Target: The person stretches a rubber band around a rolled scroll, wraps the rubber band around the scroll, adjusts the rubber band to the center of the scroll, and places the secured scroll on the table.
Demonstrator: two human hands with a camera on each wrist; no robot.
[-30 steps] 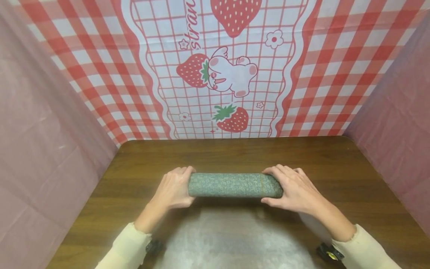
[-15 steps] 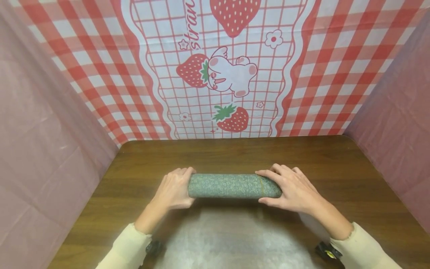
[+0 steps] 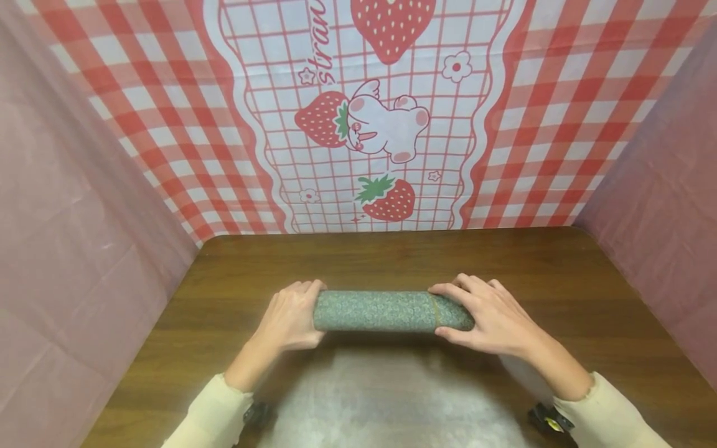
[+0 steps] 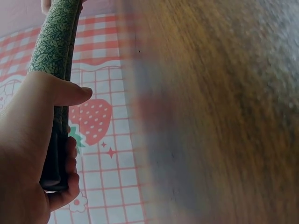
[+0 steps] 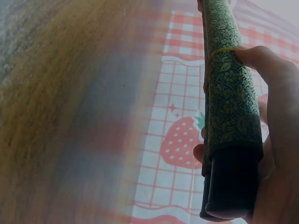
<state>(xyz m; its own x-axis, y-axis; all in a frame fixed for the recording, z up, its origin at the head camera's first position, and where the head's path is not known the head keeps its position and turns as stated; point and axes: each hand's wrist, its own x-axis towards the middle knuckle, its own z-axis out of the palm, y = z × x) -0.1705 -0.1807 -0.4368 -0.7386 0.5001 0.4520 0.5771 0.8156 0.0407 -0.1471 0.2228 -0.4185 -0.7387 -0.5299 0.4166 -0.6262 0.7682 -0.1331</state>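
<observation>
In the head view a rolled scroll, covered in green leafy-patterned material, lies crosswise between my two hands above the table. My left hand grips its left end. The left wrist view shows that thumb bent over the roll and a black end piece inside the fingers. On the right end, my right hand holds the scroll between thumb and fingers. A thin yellow band circles the roll there, and the right thumb touches it. Black knobs stick out at this end; the palm side of the grip is partly hidden.
A brown wooden table lies below, with a bright glare on its near part. A red-and-white strawberry cloth hangs behind it. Pink curtains close off both sides.
My right index finger and thumb have shifted slightly left along the scroll, and the index fingertip now sits by the yellow band. The left hand keeps its grip in nearly the same place.
</observation>
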